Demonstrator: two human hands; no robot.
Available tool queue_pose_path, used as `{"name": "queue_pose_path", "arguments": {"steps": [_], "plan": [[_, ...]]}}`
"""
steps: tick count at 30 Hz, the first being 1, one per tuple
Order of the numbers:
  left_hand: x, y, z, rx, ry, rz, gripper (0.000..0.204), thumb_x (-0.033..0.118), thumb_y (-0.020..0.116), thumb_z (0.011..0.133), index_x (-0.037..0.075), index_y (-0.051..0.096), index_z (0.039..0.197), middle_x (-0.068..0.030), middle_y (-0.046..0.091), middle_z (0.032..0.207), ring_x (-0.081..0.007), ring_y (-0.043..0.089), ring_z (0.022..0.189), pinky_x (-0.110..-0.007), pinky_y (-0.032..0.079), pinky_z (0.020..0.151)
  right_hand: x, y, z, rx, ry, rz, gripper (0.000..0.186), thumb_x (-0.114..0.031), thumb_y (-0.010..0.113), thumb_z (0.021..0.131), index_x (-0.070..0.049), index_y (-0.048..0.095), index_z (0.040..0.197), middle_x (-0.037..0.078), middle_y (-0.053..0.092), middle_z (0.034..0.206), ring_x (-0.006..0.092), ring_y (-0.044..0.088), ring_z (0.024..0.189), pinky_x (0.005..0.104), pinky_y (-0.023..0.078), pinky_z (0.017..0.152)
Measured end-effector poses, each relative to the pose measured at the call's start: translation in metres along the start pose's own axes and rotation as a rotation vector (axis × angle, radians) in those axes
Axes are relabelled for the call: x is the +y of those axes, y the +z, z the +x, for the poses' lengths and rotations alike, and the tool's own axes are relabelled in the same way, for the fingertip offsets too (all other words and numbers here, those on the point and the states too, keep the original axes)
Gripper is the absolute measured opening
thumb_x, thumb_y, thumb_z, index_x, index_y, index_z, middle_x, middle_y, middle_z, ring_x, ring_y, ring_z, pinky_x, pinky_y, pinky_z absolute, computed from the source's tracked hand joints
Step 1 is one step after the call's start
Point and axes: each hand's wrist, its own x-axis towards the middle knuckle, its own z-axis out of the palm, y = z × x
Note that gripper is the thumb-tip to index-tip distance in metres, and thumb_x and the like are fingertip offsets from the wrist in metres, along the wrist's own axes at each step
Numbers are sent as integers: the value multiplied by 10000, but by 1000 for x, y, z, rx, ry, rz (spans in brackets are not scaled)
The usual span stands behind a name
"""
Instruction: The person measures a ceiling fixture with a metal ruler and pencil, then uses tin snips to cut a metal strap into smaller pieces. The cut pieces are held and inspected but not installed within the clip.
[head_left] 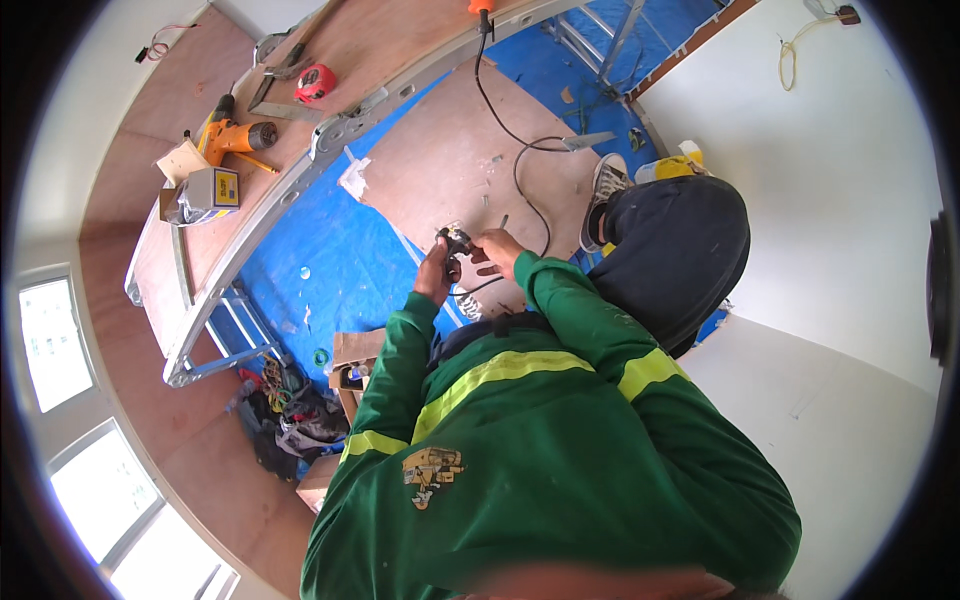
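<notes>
Looking straight down from the head cam, the person in the green hi-vis jacket has both hands out in front over a plywood sheet (450, 160) lying on a blue tarp (320, 250). The left hand (435, 275) is curled tight round a small dark tool (456, 242), which sits right between the two hands, just above the plywood's near edge. It's too small to say which way its working end faces, but the long axis looks roughly upright in the picture, pointing away from the body. The right hand (497, 247) is just beside it with its fingers loosely bent and touching the tool's side; can't tell if it's really gripping. A black cord (510, 130) snakes off across the plywood toward an orange plug (481, 6).

Off to the left, a workbench (200, 240) carries a yellow drill (228, 135) and a red tape measure (314, 83).
</notes>
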Motion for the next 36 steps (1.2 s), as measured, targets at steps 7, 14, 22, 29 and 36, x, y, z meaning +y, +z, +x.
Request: {"name": "queue_pose_path", "arguments": {"steps": [7,14,22,29,36], "plan": [[-28,-16,14,0,-55,-12,416,460,456,1145,106,670,1101,-3,647,889,-157,571,813,-343,449,743,-2,-3,-4,0,160,-12,99,-123,708,982,-41,720,1037,61,710,971,229,724,943,490,612,817],[-21,-28,23,-132,36,583,489,498,487,1112,81,660,1299,-114,723,1202,-239,650,1027,-386,551,815,11,-2,-6,-15,77,28,65,-100,694,953,-63,703,1005,45,684,938,195,685,947,526,587,781],[1,-22,17,-364,177,1000,534,463,527,1120,14,603,1399,-193,487,1315,-311,595,1203,-380,651,840,16,-5,-3,34,6,-76,277,8,684,925,-76,657,1187,63,676,1100,199,664,1096,459,555,820],[11,-7,14,-393,12,808,547,451,560,1117,-20,598,1391,-156,444,1280,-267,574,1214,-379,658,861,14,-17,-14,-18,80,369,146,-177,723,965,-136,691,1101,-5,684,1066,172,648,1081,503,475,884],[-8,-5,12,-459,27,1074,450,401,575,1121,-5,627,1307,-177,465,1210,-321,544,1248,-437,644,962,8,-22,-22,97,172,116,173,-284,785,947,-159,729,1055,-6,724,1022,164,654,1007,524,435,890]]}}
